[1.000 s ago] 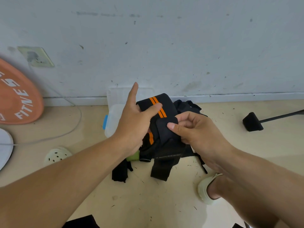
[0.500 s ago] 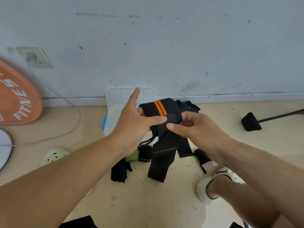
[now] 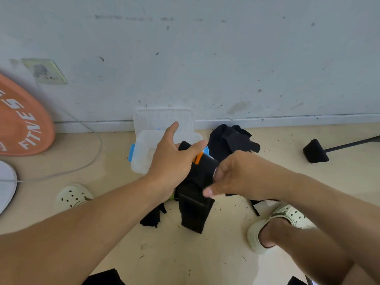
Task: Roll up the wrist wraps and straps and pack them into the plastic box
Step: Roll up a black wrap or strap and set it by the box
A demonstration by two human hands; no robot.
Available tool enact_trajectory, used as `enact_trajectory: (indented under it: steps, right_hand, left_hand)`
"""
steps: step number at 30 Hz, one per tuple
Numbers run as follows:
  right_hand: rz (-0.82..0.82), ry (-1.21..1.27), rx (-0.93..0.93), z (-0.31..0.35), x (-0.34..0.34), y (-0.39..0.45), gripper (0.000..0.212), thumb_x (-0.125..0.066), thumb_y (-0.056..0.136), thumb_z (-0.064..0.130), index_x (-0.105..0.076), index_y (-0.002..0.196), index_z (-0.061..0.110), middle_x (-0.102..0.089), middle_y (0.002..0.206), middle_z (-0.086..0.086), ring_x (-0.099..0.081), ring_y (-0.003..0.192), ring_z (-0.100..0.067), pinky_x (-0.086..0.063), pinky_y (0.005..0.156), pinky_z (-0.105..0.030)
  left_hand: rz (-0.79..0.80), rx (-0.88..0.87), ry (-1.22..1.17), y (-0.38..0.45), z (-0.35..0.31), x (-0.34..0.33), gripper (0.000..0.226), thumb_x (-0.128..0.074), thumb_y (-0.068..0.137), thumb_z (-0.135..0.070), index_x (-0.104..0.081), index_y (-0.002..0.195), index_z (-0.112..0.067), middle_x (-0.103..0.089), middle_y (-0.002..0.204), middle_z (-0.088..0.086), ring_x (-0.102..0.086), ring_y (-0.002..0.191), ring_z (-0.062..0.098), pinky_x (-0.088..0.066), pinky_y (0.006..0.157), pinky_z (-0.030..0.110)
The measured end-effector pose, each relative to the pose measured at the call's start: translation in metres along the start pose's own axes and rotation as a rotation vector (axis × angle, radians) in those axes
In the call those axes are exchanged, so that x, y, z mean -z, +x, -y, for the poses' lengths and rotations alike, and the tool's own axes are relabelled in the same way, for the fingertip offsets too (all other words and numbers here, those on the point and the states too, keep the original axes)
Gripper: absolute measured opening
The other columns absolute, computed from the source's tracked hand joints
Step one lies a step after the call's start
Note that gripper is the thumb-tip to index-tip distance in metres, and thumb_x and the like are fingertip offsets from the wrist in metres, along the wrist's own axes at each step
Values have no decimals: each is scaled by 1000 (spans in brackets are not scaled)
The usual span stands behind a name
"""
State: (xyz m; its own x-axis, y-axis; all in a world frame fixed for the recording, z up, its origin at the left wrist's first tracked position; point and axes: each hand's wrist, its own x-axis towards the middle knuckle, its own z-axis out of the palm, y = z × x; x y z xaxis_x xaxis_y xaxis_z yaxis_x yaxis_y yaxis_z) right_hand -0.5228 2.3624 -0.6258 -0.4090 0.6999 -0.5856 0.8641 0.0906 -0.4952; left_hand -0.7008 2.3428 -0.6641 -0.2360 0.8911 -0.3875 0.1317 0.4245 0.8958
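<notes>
A black wrist wrap [image 3: 200, 175] with orange stripes is held in the air between both hands, partly rolled, its loose tail hanging down to the floor. My left hand [image 3: 173, 159] grips the roll, thumb across the top and forefinger pointing away. My right hand [image 3: 232, 175] is blurred and wraps its fingers round the lower part of the roll. Behind the hands stands the clear plastic box [image 3: 144, 153] with blue clips, and its lid [image 3: 162, 120] leans on the wall. More black straps [image 3: 230, 140] lie in a heap to the right of the box, and another strap [image 3: 153, 215] lies below my left wrist.
An orange fitness disc [image 3: 22, 122] leans on the wall at the left, with a grey cable [image 3: 90, 161] running across the floor. Pale clogs lie at left [image 3: 72, 197] and on my foot at right [image 3: 285, 219]. A black stand foot [image 3: 314, 152] sits at the right.
The hands and roll have sunk lower. My right hand turned over onto the roll's lower part, and the hanging tail is shorter. The strap heap by the box is uncovered.
</notes>
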Motion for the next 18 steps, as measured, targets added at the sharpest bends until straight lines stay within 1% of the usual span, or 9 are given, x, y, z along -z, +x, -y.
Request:
enact_trajectory:
  steps: [2,4,7,10,11,12,13,15,18]
  right_hand:
    - [-6,-137,-40,-5,11,-2,19,-83,80,51,-74,80,34,-76,81,14,-72,82,-10,-57,79,-28]
    - [-150,-160,-4,-12,18,0,22,-80,88,37,-68,105,43,-71,102,24,-67,101,-3,-53,90,-25]
    - [-62,-76,168,-14,23,9,66,-79,88,31,-47,143,50,-54,141,28,-49,131,3,-38,110,-25]
    - [182,0,273,-14,27,10,31,-82,86,34,-69,115,36,-68,121,24,-58,120,5,-38,107,-28]
    - [220,47,274,-15,32,8,19,-82,88,30,-72,104,27,-73,108,19,-64,108,3,-41,100,-26]
    - [245,113,271,-16,39,5,13,-82,88,28,-73,96,22,-76,101,10,-68,99,-2,-43,94,-24]
    - [251,176,254,-17,45,2,15,-83,87,30,-72,90,20,-77,98,-2,-69,93,-10,-44,89,-27]
    - [221,289,197,-18,55,-1,28,-84,79,44,-72,83,20,-70,89,-21,-60,82,-29,-40,79,-42]
    - [138,503,116,-18,54,0,27,-87,77,46,-73,76,24,-68,79,-9,-59,75,-30,-42,71,-45]
  left_hand:
    - [6,-85,99,-4,-4,1,62,-64,94,-56,-41,150,-48,-68,113,-7,-65,106,6,-50,98,24]
    - [102,-186,131,-10,-11,3,43,-50,103,-50,-49,146,-47,-62,107,-24,-59,97,-11,-40,93,11]
    - [303,-248,88,-23,-22,5,39,-40,108,-45,-56,143,-44,-69,123,-23,-59,124,9,-40,112,29]
    - [350,-274,45,-27,-32,9,40,-36,109,-39,-59,141,-37,-55,100,-31,-51,110,0,-47,89,32]
    - [310,-281,59,-23,-33,9,39,-37,109,-41,-60,141,-37,-63,95,-23,-70,86,-2,-48,83,29]
    - [248,-279,94,-17,-31,10,39,-39,108,-44,-59,141,-37,-72,88,-19,-66,69,-5,-48,83,28]
    - [175,-259,154,-10,-27,11,40,-43,107,-48,-56,143,-38,-74,99,-15,-70,94,4,-48,89,29]
    - [100,-185,285,1,-17,13,53,-51,102,-53,-45,152,-36,-73,104,-8,-65,104,8,-43,93,25]
    - [164,-161,271,6,-6,11,62,-56,97,-60,-45,152,-35,-66,108,-15,-61,110,3,-41,98,24]
